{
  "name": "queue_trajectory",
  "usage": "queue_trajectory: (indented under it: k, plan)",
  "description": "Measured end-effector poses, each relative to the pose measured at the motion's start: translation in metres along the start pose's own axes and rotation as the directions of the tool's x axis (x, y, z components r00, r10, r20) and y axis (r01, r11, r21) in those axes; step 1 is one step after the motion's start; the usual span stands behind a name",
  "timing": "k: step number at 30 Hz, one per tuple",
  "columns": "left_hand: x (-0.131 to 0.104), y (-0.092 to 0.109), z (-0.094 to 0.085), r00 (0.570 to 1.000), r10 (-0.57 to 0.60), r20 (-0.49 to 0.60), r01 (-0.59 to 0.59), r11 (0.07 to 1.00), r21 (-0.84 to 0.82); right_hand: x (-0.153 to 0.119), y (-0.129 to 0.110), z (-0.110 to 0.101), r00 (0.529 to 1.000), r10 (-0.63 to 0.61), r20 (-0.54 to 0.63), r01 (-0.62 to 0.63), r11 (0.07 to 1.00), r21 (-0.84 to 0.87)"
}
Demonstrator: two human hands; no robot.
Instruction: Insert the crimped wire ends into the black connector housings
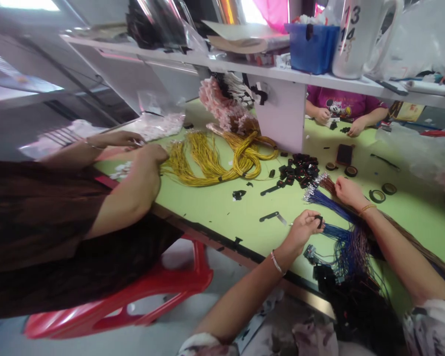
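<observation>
In the head view, my left hand (304, 228) is closed in a pinch on a small black connector housing (319, 221). Blue wires (332, 230) trail off to the right just beside it. My right hand (350, 193), fingers drawn together, rests at the metal-tipped ends of a bundle of brown wires (328, 185) and seems to pinch there; its fingertips are partly hidden. Between both hands lies a bundle of dark blue wires (328, 203) with silvery terminals. Nearer my body, wires with black connectors (324, 277) pile up at the table edge.
Loose black housings (298, 170) are heaped beyond my hands. A folding blade (270, 216) and tape rolls (377, 196) lie on the green table (215, 212). Yellow wire bundles (207, 168) sit left, near a co-worker's arm (133, 193). Another person (346, 106) works opposite, under the shelf (244, 64).
</observation>
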State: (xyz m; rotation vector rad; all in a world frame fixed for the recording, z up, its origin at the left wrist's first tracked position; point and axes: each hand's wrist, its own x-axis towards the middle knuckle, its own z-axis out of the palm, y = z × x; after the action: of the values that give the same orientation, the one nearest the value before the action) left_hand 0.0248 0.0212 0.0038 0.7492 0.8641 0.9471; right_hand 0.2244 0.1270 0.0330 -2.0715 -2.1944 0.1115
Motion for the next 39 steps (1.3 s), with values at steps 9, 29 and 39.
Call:
queue_trajectory:
  k: [9, 29, 39]
  plan:
    - [0.007, 0.001, 0.011, 0.999, 0.009, -0.040, -0.013, 0.996, -0.089, 0.004, -0.039, -0.013, 0.974, -0.176, -0.143, 0.227, 0.759, 0.610]
    - [0.016, -0.010, 0.001, 0.997, 0.058, -0.044, -0.067, 0.963, -0.262, -0.084, -0.033, 0.014, 0.941, -0.262, -0.215, 0.339, 0.736, 0.586]
    - [0.014, -0.013, -0.002, 0.997, 0.062, -0.045, -0.070, 0.971, -0.227, -0.091, -0.036, 0.017, 0.915, -0.312, -0.256, 0.395, 0.824, 0.407]
